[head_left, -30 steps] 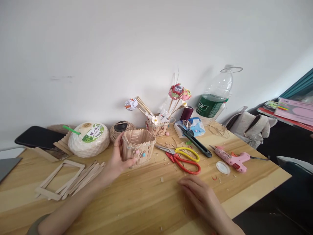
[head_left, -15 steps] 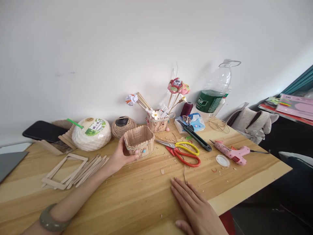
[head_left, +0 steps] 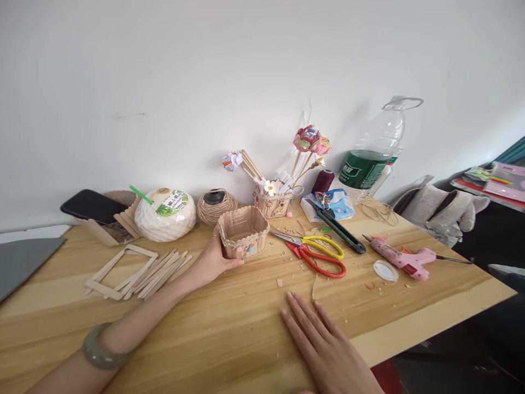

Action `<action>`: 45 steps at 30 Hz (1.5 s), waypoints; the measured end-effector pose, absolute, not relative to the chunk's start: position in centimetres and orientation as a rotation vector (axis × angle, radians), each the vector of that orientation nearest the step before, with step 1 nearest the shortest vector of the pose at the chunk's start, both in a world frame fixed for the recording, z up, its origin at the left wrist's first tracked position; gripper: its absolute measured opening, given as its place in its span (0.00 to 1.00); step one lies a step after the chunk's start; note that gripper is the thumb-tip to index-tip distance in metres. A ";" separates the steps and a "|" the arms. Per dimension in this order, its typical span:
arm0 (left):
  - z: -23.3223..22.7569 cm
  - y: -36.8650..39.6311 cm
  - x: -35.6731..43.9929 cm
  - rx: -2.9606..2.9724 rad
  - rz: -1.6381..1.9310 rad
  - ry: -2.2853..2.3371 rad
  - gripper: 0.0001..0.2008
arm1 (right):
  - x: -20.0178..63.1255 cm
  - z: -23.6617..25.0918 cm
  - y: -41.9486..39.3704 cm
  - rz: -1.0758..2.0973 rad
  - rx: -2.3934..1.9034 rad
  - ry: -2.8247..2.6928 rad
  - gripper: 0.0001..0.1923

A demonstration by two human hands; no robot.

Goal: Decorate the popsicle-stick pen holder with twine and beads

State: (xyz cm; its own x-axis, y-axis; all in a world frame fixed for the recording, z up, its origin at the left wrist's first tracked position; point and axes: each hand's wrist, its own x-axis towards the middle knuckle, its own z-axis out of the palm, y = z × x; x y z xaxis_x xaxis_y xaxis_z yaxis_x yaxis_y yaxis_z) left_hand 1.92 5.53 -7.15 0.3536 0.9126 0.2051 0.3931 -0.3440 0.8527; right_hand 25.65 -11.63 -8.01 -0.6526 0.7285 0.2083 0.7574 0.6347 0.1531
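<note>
Here the left hand [head_left: 211, 260] grasps the stick box [head_left: 243, 232], thumb along its front base, fingers [head_left: 216, 232] around the far left side. The box stands upright on the desk [head_left: 229, 328], open side up, just in front of the twine ball [head_left: 216, 205]. The right hand [head_left: 324, 345] lies flat, palm down, fingers spread and released, holding nothing, near the desk's front edge. Yellow scissors [head_left: 315, 247] and red scissors [head_left: 318, 261] lie just right of the box. A stick frame [head_left: 121, 264] and loose sticks [head_left: 162, 268] lie to its left.
</note>
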 end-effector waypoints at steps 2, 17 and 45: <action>-7.0 5.5 1.9 1.932 0.921 1.122 0.43 | 24.6 -8.2 -11.4 -0.372 -1.176 -2.752 0.46; -6.8 5.2 1.6 1.965 0.906 1.162 0.45 | 16.3 -6.7 -8.4 0.345 -0.642 -2.866 0.25; -5.9 -3.9 5.2 2.627 0.141 0.869 0.34 | 31.0 -5.6 -7.5 0.640 -1.462 -2.062 0.27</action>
State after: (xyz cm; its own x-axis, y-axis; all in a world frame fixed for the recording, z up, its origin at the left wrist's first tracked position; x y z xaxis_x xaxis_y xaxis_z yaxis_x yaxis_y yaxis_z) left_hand 5.17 -3.93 -5.89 0.8048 0.5931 -0.0206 0.5562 -0.7418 0.3747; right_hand 31.05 -7.55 -5.65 -0.2759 0.9500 0.1460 0.7002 0.3027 -0.6466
